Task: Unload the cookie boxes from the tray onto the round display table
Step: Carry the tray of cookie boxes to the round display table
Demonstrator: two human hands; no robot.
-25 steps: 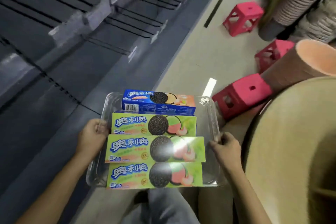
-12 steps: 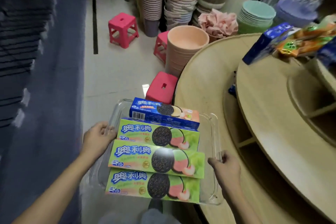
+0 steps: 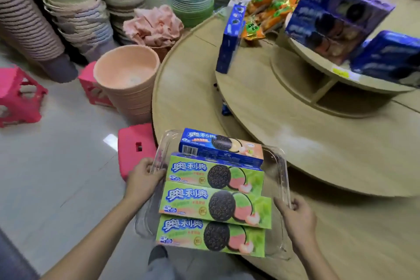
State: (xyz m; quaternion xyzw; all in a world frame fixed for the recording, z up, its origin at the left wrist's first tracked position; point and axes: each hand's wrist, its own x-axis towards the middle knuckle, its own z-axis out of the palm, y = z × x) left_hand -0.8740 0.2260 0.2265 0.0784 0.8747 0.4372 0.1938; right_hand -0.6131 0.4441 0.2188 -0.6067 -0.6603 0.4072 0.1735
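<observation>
A clear plastic tray (image 3: 279,167) hangs over the near edge of the round wooden display table (image 3: 341,223). My left hand (image 3: 142,179) grips its left rim and my right hand (image 3: 297,218) grips its right rim. In the tray lie three green cookie boxes (image 3: 216,206) in a row. A blue cookie box (image 3: 221,148) rests at the far end, partly on top of the farthest green one.
The table has stepped tiers (image 3: 302,70) bearing blue cookie boxes (image 3: 336,9) and snack packets (image 3: 268,11). A red stool (image 3: 134,143) stands by the tray's left side. A peach bucket stack (image 3: 129,82), more stools and stacked basins fill the floor at the left.
The view has swung right, from the aisle to the display table. The tray, still held by both hands, has moved from beside the table to over its edge.
</observation>
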